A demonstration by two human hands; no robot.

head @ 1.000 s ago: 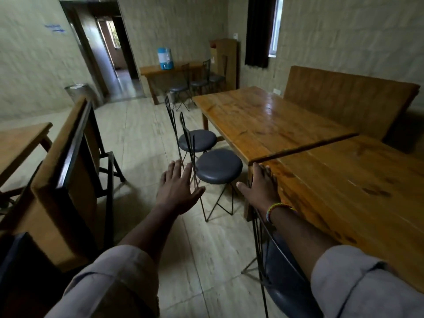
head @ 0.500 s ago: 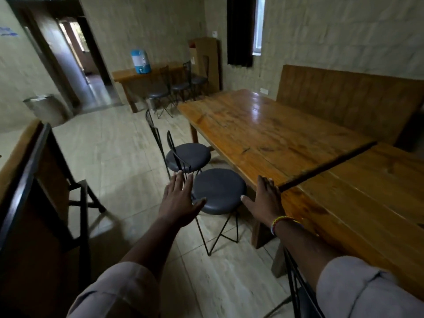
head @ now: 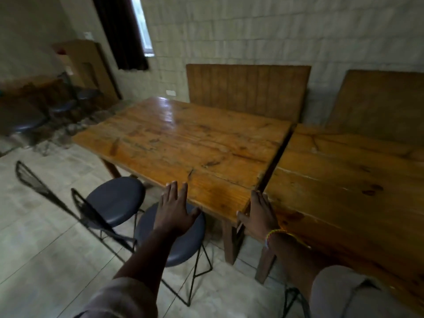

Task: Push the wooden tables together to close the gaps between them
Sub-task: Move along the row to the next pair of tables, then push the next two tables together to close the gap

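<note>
Two wooden tables stand side by side with a narrow dark gap (head: 276, 159) between them. The left table (head: 183, 143) is glossy. The right table (head: 344, 191) fills the right of the view. My right hand (head: 259, 214) lies flat, fingers extended, against the near corner of the right table, at the mouth of the gap. My left hand (head: 175, 210) hovers open with fingers spread, above a dark round chair seat (head: 190, 244), its fingertips close to the left table's front edge. It holds nothing.
A second round-seated wire chair (head: 114, 198) stands left of the first. Wooden bench backs (head: 247, 90) line the tiled wall behind the tables. More chairs and a small table (head: 34, 104) sit in the far left corner. Tiled floor lies to the left.
The view has swung right, putting the tables in the middle. The gap between the tables looks narrower. My right hand stays on the table corner, and my left hand has moved nearer the left table's edge.
</note>
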